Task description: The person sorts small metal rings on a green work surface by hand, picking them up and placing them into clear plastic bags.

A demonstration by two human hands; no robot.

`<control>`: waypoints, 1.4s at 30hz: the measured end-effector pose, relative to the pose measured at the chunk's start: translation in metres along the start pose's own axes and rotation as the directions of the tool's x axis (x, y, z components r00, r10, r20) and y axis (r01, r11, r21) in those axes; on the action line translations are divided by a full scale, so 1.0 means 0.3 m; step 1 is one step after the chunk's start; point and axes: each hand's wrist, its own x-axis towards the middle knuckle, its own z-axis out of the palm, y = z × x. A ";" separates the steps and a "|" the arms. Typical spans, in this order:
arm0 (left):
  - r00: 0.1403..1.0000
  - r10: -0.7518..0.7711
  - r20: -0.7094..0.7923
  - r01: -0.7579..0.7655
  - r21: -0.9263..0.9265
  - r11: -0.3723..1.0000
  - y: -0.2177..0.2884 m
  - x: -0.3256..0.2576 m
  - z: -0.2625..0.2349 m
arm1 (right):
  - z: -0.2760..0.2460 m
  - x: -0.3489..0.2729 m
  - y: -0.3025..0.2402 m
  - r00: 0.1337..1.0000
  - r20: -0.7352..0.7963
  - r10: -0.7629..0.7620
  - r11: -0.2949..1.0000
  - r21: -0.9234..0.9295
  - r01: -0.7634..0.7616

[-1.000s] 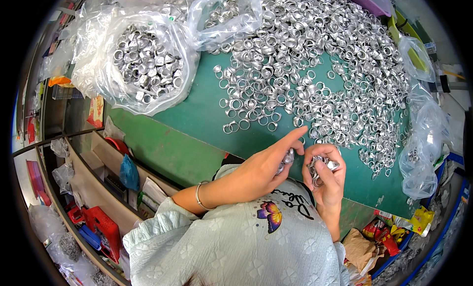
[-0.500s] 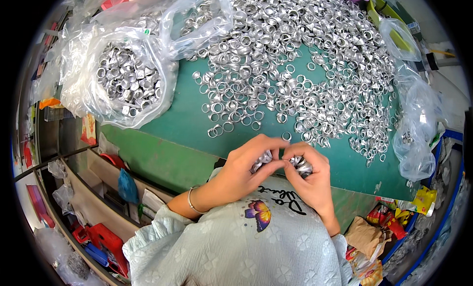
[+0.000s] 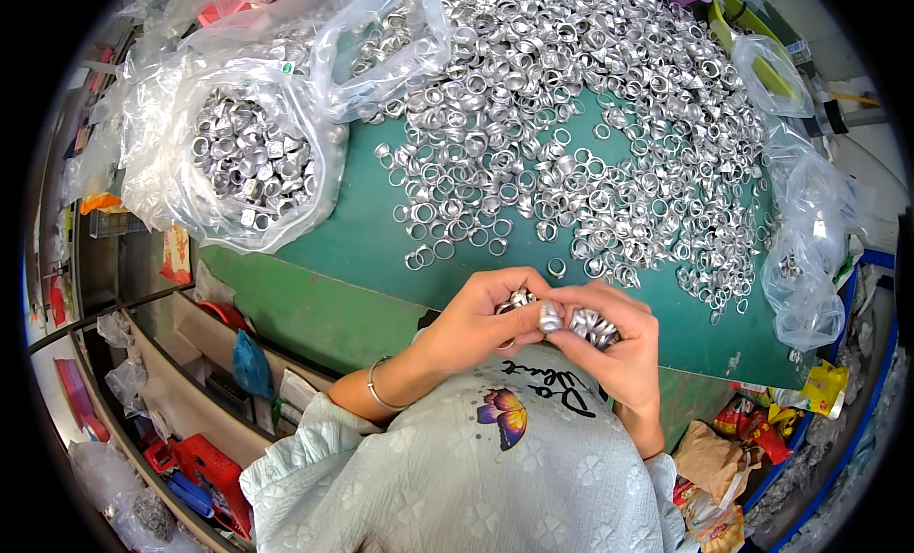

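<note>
Green counter heaped with small silver rings

The counter (image 3: 381,229) has a flat green top, and a broad heap of silver metal rings (image 3: 590,125) lies loose over most of its far and right side, thinning to scattered single rings toward the near edge. On the left sits a clear plastic bag (image 3: 243,163), open at the top (it is full of the same rings), with a second clear bag (image 3: 390,39) just behind it. Crumpled clear bags (image 3: 804,258) lie at the right edge.
</note>
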 end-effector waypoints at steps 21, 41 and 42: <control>0.996 -0.016 -0.085 0.023 0.089 0.996 -0.003 0.009 0.016 | 0.018 -0.006 0.014 0.988 -0.101 0.116 0.988 0.109 -0.105; 0.981 -0.171 -0.088 0.183 0.149 0.972 -0.045 0.188 0.093 | -0.053 -0.015 0.207 0.960 -0.215 0.182 0.765 0.644 -0.001; 0.985 -0.166 -0.045 0.171 0.162 0.972 -0.038 0.199 0.103 | -0.075 -0.016 0.204 0.961 -0.208 0.184 0.755 0.655 -0.002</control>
